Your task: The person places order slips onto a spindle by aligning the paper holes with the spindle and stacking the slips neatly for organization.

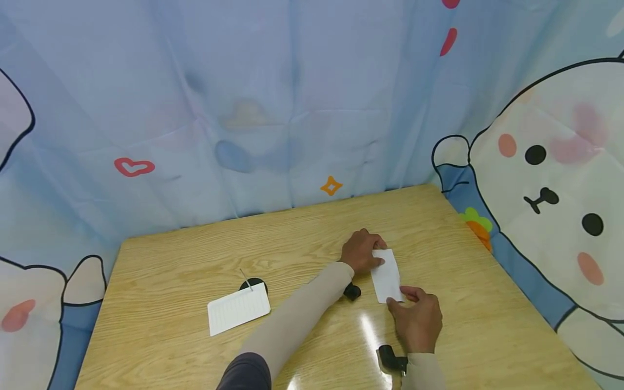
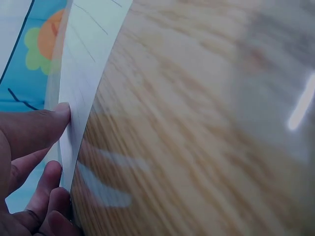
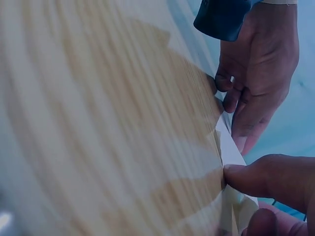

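A small sheet of white paper [image 1: 386, 277] lies on the right half of the table, and the left wrist view shows faint lines on it. My left hand [image 1: 362, 252] holds its far end, the thumb on top and the fingers at the edge. At the near end my right hand [image 1: 418, 319] pinches the corner between thumb and index finger. In the right wrist view, the paper [image 3: 229, 147] looks lifted or bent near the right thumb [image 3: 266, 177], and the left hand [image 3: 261, 69] appears beyond it.
A white lined pad [image 1: 238, 310] rests left of my left arm, partly over a round black object [image 1: 259, 281] with a thin stick [image 1: 246, 277]. The wooden table [image 1: 185, 276] ends at a printed cloth [image 1: 273, 108] behind and at the right. Each wrist carries a black camera.
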Tool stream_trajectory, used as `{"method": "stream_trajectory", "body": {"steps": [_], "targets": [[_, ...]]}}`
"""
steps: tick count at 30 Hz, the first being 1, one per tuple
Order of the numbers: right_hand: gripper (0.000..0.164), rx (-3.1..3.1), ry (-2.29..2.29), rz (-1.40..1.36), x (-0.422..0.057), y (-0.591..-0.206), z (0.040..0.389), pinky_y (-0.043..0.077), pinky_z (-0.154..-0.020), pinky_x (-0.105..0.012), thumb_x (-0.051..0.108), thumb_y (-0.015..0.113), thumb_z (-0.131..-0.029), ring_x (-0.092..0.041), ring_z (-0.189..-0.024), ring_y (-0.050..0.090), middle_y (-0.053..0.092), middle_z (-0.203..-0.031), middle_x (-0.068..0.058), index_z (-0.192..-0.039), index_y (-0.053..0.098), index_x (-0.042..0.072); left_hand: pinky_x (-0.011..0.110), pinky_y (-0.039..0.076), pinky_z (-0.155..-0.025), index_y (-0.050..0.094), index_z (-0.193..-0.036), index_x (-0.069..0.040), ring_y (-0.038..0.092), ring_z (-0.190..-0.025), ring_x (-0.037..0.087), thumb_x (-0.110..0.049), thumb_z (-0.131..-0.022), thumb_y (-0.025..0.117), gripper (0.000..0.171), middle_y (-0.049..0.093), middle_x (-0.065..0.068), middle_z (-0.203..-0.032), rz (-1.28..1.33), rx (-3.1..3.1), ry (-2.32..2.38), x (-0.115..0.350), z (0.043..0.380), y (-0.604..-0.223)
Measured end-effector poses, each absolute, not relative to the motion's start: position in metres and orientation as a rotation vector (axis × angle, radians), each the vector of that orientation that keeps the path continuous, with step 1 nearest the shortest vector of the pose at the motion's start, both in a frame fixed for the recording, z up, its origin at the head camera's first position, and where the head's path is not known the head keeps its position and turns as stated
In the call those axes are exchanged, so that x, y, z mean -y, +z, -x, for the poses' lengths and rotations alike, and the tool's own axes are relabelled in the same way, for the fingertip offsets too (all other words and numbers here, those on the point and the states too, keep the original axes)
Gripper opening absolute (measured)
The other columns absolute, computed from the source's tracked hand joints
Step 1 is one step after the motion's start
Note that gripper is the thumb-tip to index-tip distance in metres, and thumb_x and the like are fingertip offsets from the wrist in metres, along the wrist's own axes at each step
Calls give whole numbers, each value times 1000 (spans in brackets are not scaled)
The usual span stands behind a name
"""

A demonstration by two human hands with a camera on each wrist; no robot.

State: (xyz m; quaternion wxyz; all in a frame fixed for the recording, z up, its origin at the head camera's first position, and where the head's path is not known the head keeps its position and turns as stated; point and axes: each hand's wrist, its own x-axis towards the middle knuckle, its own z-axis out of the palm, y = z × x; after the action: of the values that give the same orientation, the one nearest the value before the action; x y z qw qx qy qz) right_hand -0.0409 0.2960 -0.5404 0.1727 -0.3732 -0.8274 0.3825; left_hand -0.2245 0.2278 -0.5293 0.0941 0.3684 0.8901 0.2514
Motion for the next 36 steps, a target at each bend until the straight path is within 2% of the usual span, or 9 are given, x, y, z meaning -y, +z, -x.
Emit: {"method": "stream_trajectory", "body": {"steps": [5, 10, 14, 17, 21, 26, 32, 36], "targets": [[42, 2375, 1084, 1018, -294, -541, 41, 44, -92, -63, 13, 85, -83, -49, -116, 60, 65, -122, -27, -121, 73, -2, 20, 50, -78, 77, -118, -29, 59, -101, 8, -32, -94, 84, 25, 65, -6, -115, -1107, -2626, 737, -226, 223, -526], [47, 2370, 1062, 1000, -293, -543, 41, 44, -88, -55, 9, 83, -83, -44, -113, 63, 69, -119, -22, -126, 66, 3, 20, 49, -77, 77, -116, -30, 58, -99, 7, -33, -94, 84, 23, 65, -6, -114, -1116, -2629, 721, -227, 221, -527], [56, 2342, 1087, 1019, -292, -543, 42, 43, -74, -42, 8, 83, -83, -36, -93, 67, 73, -113, -21, -133, 59, 5, 19, 48, -76, 75, -117, -30, 58, -98, 6, -33, -95, 83, 24, 65, -7, -114, -1116, -2632, 716, -227, 221, -527], [58, 2323, 1122, 1046, -292, -541, 41, 41, -66, -35, 11, 82, -85, -26, -76, 65, 75, -107, -19, -137, 55, 7, 19, 47, -76, 74, -117, -30, 57, -97, 5, -33, -95, 82, 24, 64, -8, -114, -1117, -2636, 712, -227, 221, -527], [51, 2318, 1154, 1040, -293, -539, 41, 42, -63, -32, 15, 79, -91, -17, -70, 62, 76, -99, -17, -136, 57, 9, 19, 46, -75, 73, -117, -30, 56, -97, 5, -33, -96, 82, 24, 64, -8, -114, -1123, -2639, 707, -227, 220, -528], [39, 2338, 1183, 979, -293, -542, 41, 43, -62, -30, 19, 78, -95, -11, -67, 66, 79, -91, -12, -131, 64, 12, 19, 44, -73, 73, -118, -29, 56, -97, 6, -33, -96, 81, 23, 64, -7, -114, -1129, -2644, 699, -227, 221, -530], [18, 2305, 1200, 964, -293, -546, 41, 44, -57, -26, 14, 74, -98, -11, -50, 66, 77, -74, -6, -116, 77, 16, 18, 44, -74, 73, -117, -29, 57, -98, 6, -33, -96, 81, 23, 64, -6, -114, -1143, -2628, 718, -227, 222, -531], [17, 2253, 1189, 990, -294, -547, 42, 44, -57, -24, 9, 70, -99, -11, -48, 65, 75, -69, -5, -111, 80, 15, 19, 46, -78, 73, -119, -28, 58, -100, 7, -30, -97, 80, 23, 64, -4, -116, -1147, -2578, 770, -224, 224, -529]]}}
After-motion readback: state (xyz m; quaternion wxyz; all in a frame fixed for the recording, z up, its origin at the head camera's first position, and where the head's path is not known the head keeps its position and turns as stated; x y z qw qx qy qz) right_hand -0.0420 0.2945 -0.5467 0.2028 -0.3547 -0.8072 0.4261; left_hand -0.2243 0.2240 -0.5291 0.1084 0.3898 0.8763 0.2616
